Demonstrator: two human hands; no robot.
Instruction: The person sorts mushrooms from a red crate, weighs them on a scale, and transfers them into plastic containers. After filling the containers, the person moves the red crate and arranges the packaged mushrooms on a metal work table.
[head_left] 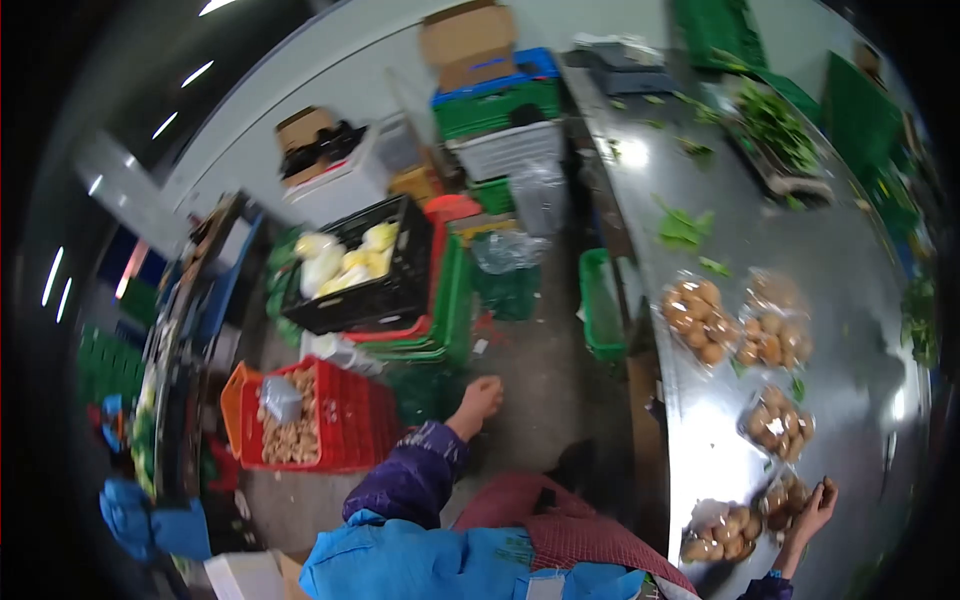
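Observation:
My left hand (480, 397) hangs over the floor beside the red crate (350, 420) of mushrooms, its fingers curled in with nothing visible in them. My right hand (815, 505) rests at the near end of the steel table (850, 260), fingers closed on a wrapped pack of brown mushrooms (785, 495). Another wrapped pack (720, 530) lies just left of it. Further up the table lie three more packs (695, 318), (772, 340), (775, 422).
A black crate (400, 290) with pale vegetables sits on stacked red and green crates. A green basket (598, 305) stands by the table's side. Leafy greens (775, 125) and scraps lie at the table's far end. Stacked crates and cardboard boxes (470, 45) line the back wall.

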